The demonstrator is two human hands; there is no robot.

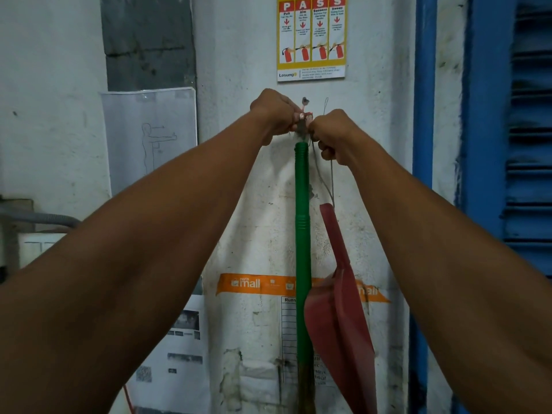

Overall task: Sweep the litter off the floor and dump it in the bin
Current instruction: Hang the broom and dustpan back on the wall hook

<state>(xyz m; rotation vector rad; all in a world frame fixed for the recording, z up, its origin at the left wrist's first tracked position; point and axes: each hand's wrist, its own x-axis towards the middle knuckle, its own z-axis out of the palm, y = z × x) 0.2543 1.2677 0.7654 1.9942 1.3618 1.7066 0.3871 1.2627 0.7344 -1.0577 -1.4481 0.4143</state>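
Note:
A green broom handle (302,234) hangs upright against the white wall, its top just below a nail (305,101). Beside it on the right hangs a red dustpan (340,324) on a thin wire (331,177). My left hand (273,115) and my right hand (336,135) are both raised to the top of the handle. The left hand's fingers pinch the hanging loop at the handle's top. The right hand's fingers curl round the loop and the wire next to it. The broom's bristles and the floor are out of view.
A yellow fire-extinguisher poster (311,37) is stuck above the nail. Paper sheets (149,135) hang on the wall at left, and an orange tape strip (254,283) crosses behind the broom. A blue shuttered door (528,144) stands at right.

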